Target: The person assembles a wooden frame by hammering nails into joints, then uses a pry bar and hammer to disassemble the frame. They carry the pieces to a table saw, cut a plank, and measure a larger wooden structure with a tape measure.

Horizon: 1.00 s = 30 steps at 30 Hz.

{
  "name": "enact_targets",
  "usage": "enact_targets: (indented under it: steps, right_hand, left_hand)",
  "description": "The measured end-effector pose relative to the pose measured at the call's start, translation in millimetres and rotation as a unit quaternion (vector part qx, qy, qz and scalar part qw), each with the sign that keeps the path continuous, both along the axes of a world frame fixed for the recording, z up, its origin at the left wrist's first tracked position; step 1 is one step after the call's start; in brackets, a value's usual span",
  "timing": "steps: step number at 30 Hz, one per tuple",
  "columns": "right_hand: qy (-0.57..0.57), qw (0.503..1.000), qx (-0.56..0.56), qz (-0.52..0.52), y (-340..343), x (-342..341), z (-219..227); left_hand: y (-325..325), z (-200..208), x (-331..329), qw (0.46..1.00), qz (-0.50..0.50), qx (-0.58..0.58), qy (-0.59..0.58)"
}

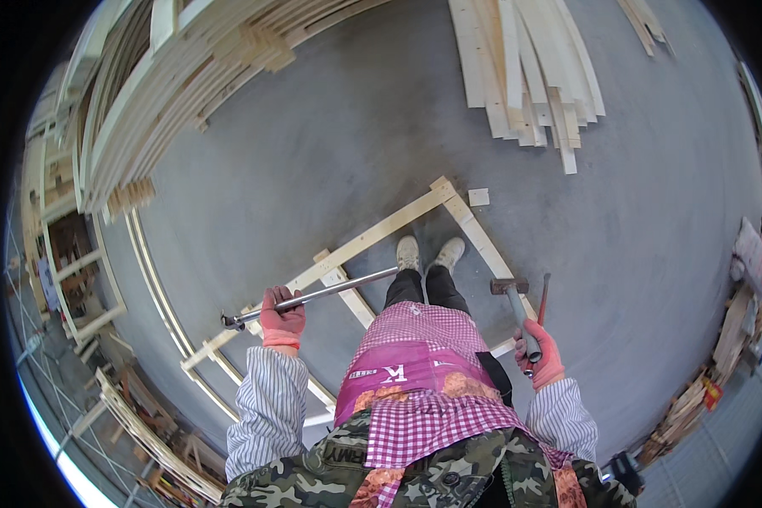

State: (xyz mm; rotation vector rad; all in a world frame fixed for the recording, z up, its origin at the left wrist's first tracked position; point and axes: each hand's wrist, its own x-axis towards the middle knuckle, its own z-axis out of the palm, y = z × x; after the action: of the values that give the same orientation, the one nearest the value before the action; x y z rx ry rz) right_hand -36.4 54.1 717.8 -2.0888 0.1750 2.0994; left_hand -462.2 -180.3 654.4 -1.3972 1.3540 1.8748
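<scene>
My left hand (283, 320), in a coral glove, is closed on a long metal bar (339, 289) held aslant at waist height. The bar's left end has a dark head; its other end reaches in front of my shins. My right hand (547, 354), also gloved, grips a hammer (519, 311) with its head pointing away from me. A thin red rod-like tool (543, 300) is held in the same hand; its kind is not clear. Below, a wooden frame (381, 230) of pale boards lies on the floor, with my feet inside its far corner.
Stacked timber frames (144, 110) rise at the far left. A pile of pale boards (525, 68) lies at the far side. A small wood offcut (478, 197) sits beside the frame's corner. Scrap wood (681, 411) and a white sack (752, 254) line the right edge.
</scene>
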Motion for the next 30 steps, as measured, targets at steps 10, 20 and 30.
enact_targets:
  steps: [10,20,30]
  right_hand:
    - [0.062,0.983,0.049,-0.163,8,112,-44]
    - [0.132,0.890,-0.014,-0.436,2,77,-94]
    - [-0.055,0.745,0.052,-0.662,-3,-63,-73]
  left_hand:
    - [151,48,14,0.978,-0.118,0.171,0.019]
    - [352,32,-23,0.898,-0.256,0.259,-0.247]
    - [572,13,-82,0.711,-0.522,0.209,-0.421]
